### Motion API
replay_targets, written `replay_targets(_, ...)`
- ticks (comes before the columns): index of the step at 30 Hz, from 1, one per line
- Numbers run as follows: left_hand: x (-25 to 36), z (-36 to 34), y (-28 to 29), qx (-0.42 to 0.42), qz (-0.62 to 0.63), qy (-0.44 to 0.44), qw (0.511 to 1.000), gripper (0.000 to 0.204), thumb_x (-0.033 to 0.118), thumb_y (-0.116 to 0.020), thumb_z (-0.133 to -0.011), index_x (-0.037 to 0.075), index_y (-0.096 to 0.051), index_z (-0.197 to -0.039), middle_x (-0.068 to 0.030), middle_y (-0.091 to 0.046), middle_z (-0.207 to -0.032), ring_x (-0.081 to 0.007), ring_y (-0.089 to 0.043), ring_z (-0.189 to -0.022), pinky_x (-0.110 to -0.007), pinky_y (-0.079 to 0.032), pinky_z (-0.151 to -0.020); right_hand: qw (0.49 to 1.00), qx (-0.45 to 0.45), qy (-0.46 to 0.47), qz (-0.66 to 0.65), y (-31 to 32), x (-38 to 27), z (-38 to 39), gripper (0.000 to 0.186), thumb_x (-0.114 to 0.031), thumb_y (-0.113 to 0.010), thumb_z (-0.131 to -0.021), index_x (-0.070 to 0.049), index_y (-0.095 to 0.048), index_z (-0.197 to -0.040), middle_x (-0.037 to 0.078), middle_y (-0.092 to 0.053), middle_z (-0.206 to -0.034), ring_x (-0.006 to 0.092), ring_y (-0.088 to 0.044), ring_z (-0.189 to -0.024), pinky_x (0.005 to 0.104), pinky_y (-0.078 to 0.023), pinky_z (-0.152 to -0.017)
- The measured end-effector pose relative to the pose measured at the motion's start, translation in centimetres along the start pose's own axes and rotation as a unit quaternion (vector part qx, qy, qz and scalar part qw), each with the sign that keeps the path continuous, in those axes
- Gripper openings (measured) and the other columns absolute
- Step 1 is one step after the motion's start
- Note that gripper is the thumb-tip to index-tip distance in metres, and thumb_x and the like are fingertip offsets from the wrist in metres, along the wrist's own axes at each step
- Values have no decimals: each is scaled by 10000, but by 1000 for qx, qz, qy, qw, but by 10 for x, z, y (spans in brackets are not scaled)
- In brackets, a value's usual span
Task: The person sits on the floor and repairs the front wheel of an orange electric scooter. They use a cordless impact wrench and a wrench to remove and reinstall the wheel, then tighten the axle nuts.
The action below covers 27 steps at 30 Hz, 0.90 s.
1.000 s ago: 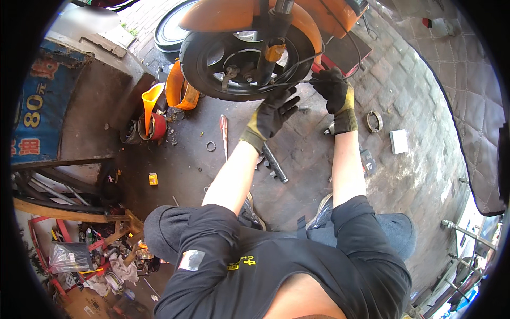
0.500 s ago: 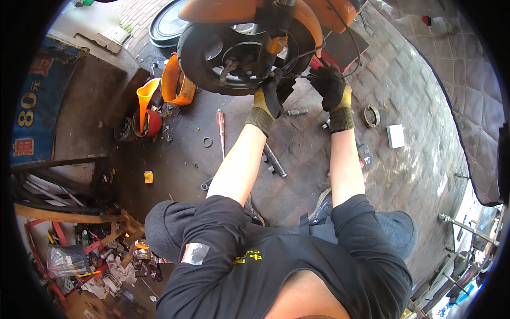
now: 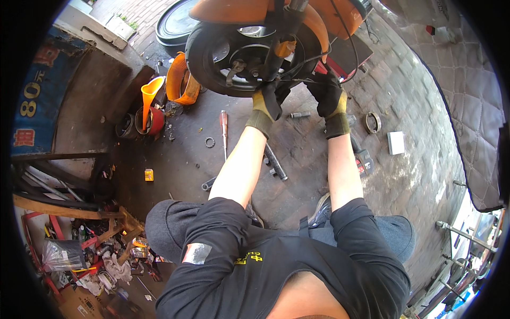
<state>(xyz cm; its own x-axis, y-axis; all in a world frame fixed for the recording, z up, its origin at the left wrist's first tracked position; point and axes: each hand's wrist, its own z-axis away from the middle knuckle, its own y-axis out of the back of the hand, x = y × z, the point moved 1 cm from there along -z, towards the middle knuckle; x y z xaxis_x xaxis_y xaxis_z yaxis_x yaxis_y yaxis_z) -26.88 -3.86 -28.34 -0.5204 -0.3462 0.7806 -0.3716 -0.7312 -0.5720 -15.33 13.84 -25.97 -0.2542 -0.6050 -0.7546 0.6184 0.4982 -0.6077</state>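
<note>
An orange scooter fender (image 3: 223, 9) arches over the black front wheel (image 3: 204, 66) and its fork (image 3: 277, 56). A thin black cable (image 3: 300, 80) runs from the fork across the lower side of the tyre. My left hand (image 3: 268, 103), in a black and yellow glove, is bent upward at the bottom of the wheel by the cable; its fingertips are partly hidden. My right hand (image 3: 329, 98), gloved alike, has its fingers closed at the same cable, right of the tyre. What exactly the fingers of each hand hold is too dark to make out.
Below lie a screwdriver (image 3: 223, 125), a metal bar (image 3: 273, 159), a metal ring (image 3: 373, 123), a white box (image 3: 396, 142) and a power tool (image 3: 363, 162). Left are an orange funnel (image 3: 151, 90) and a cluttered rack (image 3: 64, 250); right hangs a quilted cover (image 3: 462, 95).
My left hand has moved up from open, spread fingers to curl under the tyre at the cable. My right hand has shifted slightly left and down along the cable.
</note>
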Motion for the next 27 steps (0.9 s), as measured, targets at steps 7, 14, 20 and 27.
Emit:
replay_targets(7, 54, 20, 40, -5, -9, 49, 999, 272, 187, -644, -1060, 155, -690, -1326, -47, -728, -1264, -249, -698, -1198, -441, -600, -1027, 999, 30, 15, 6, -25, 12, 6, 455, -401, -537, -1139, 1, -687, -1290, 149, -776, -1184, 255, -767, -1048, 383, -633, -951)
replay_targets(14, 82, 26, 30, 76, -24, 101, 992, 412, 318, -487, -1107, 95, -594, -1436, -161, -731, -1318, -314, -719, -1200, -475, -579, -1034, 999, -11, -20, -29, -45, 34, 12, 297, -248, -606, -1089, -67, -716, -1298, 154, -748, -1249, 290, -749, -1122, 359, -607, -995)
replay_targets(20, 96, 26, 32, 47, -108, 125, 985, 389, 226, -435, -1124, -30, -623, -1348, -197, -749, -1282, -326, -739, -1190, -425, -632, -986, 984, -127, 110, 55, -50, 50, 11, 322, -39, -780, -931, -170, -820, -1223, 126, -719, -1241, 314, -709, -1118, 377, -573, -922)
replay_targets(27, 63, 4, 59, 3, -395, -96, 913, 278, 121, -572, -1052, -36, -712, -1235, -174, -784, -1196, -250, -782, -1070, -369, -662, -905, 984, -127, 104, 71, -58, 44, 27, 279, 32, -797, -906, -78, -822, -1161, 114, -726, -1166, 284, -722, -1056, 344, -571, -897)
